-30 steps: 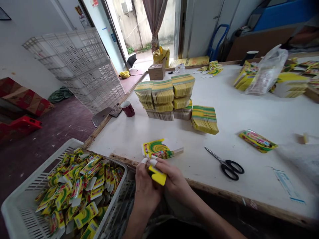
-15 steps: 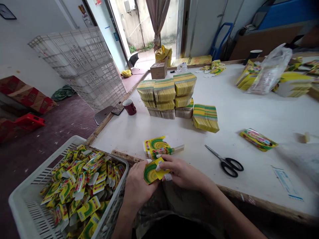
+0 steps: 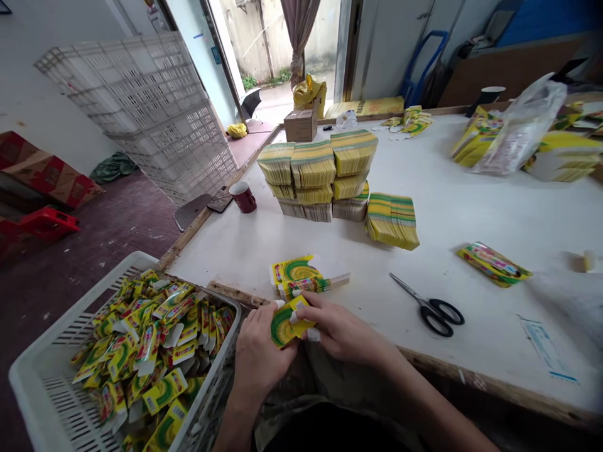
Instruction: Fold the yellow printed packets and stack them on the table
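Between my hands is a small yellow-and-green carton (image 3: 283,326), held just over the table's front edge. My left hand (image 3: 261,342) grips its left side, with the thumb below. The fingers of my right hand (image 3: 332,326) pinch the carton's right end, near a printed label. White wraps cover some fingertips. Just beyond my hands lies a small pile of flat cartons (image 3: 299,276) on the table. To my left, a white plastic basket (image 3: 51,392) holds many loose cartons of the same print.
Bundled stacks of flat cartons (image 3: 313,169) stand mid-table, with one bundle (image 3: 392,220) beside them. Black-handled scissors (image 3: 431,307) and a colourful packet (image 3: 494,263) lie to the right. A maroon mug (image 3: 243,198) and a phone (image 3: 220,199) sit near the left edge.
The camera view has shifted slightly. Both hands keep hold of the carton, and my right fingers have moved a little on its right end.
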Motion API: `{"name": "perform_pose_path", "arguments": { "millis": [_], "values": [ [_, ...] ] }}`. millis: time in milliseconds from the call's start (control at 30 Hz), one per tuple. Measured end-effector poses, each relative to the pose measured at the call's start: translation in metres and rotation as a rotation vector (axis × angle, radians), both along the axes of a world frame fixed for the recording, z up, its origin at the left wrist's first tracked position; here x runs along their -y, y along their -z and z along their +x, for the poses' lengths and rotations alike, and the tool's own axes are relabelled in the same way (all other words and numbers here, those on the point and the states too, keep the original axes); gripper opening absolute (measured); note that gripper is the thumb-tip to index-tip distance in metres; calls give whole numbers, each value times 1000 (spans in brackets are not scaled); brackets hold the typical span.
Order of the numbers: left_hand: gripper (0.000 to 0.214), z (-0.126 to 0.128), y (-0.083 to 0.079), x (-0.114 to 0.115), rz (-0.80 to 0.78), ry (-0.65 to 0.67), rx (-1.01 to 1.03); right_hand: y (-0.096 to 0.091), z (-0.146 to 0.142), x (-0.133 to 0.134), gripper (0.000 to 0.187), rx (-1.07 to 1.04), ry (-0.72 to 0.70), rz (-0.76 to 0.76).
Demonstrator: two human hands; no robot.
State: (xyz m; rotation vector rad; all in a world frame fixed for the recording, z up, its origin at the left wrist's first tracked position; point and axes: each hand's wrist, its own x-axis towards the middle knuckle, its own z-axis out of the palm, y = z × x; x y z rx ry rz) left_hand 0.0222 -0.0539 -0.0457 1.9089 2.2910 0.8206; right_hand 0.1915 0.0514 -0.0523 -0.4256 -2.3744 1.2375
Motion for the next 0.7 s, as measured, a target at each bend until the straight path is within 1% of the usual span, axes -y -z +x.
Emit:
{"name": "perform_pose_path", "arguments": {
  "millis": [33,100,200,300,367,433,467,500,567,633,700],
  "values": [
    [49,1,0,-1,13,-16,0,2,-2,2,29,-27,31,8],
    [48,1,0,-2,13,-10,11,5,-4,5,30,-57,59,17],
    [47,1,-1,-3,-33,43,15,3,-2,3,35,-9,18,17],
    [48,2,-1,-3,-45,58,-2,-1,2,-2,40,71,-14,39],
    [49,4,0,-3,-24,37,-9,-1,3,0,36,44,10,35],
    [50,7,0,-3,14,10,-2,3,1,7,29,-69,73,-25],
    [50,8,0,-3,36,-1,5,5,0,12,32,-126,113,-79],
    [50,10,0,-3,57,-16,11,7,-2,16,39,-166,152,-140],
    [48,14,0,-3,89,-59,10,11,-5,24,54,-181,209,-257],
    [47,16,2,-2,114,-103,7,12,-7,27,62,-172,214,-343],
    [48,18,4,-1,143,-115,13,12,-8,27,68,-188,183,-427]
  ]
}}
